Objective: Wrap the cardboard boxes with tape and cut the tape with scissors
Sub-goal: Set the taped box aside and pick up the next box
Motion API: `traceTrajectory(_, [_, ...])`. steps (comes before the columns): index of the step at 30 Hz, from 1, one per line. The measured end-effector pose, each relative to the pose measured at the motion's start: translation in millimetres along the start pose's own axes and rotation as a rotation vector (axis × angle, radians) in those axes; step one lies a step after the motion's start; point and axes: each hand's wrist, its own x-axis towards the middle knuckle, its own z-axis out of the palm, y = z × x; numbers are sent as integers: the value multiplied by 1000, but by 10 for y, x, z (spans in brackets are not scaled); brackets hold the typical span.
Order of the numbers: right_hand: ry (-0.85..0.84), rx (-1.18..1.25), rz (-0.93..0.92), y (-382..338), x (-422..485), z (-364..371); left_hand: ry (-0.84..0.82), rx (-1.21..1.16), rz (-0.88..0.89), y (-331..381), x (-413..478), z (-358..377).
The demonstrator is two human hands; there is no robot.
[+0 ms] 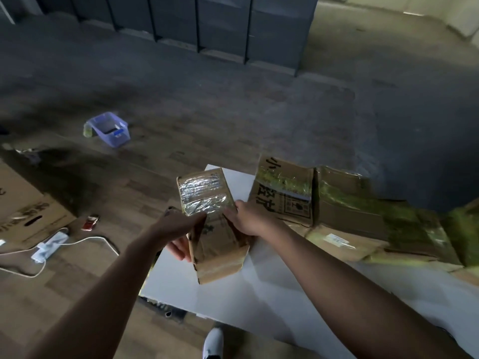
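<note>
A small cardboard box with shiny clear tape across its upper face is held above the white table. My left hand grips its left side, thumb on top and fingers underneath. My right hand grips its right edge. No tape roll or scissors can be made out.
Several taped cardboard boxes are stacked on the table's right side. On the wooden floor lie a purple plastic basket, a big cardboard box at the left, a white power strip with its cable, and a small red object. My white shoe shows below.
</note>
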Motion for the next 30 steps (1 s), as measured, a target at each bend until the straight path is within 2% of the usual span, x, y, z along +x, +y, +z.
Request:
traceTrajectory(4, [-34,-3,-13,178,-371,60,-47,-18,16,-80,-332,382])
traceTrajectory(16, [8,8,-29,996,-1638,293,-69,-45,14,-91,-1192,1726])
traceTrajectory(21, [47,104,48,1388,-1972,288,-79,13,24,148,-1239,2134])
traceTrajectory(30, [174,233,268,1927,-2300,147,-159,182,154,631,-1008,2615])
